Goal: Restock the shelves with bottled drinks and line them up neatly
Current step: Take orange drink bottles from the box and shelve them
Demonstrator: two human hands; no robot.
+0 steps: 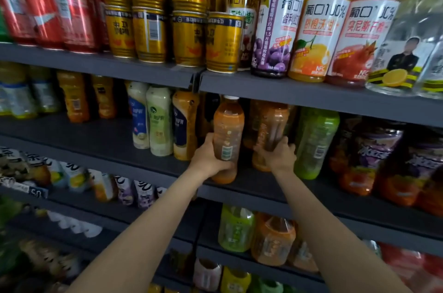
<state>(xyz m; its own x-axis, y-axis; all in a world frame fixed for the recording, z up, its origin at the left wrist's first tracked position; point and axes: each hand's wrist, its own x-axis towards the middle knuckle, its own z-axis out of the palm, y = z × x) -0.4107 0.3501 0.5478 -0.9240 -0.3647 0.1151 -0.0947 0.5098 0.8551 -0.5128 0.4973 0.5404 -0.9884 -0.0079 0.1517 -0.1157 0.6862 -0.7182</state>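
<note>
Bottles upright, one per hand — your left hand [209, 158] wraps the orange bottle [227, 134] on the middle shelf [335, 199]; at 3 o'clock, your right hand [278, 156] grips the darker bottle [272, 127] — set deeper.

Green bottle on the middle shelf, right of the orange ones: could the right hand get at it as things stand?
Probably yes. The translucent green plastic bottle stands at the shelf front beside the right hand, nothing before it. But that hand grips an orange plastic bottle and must release first.
</note>
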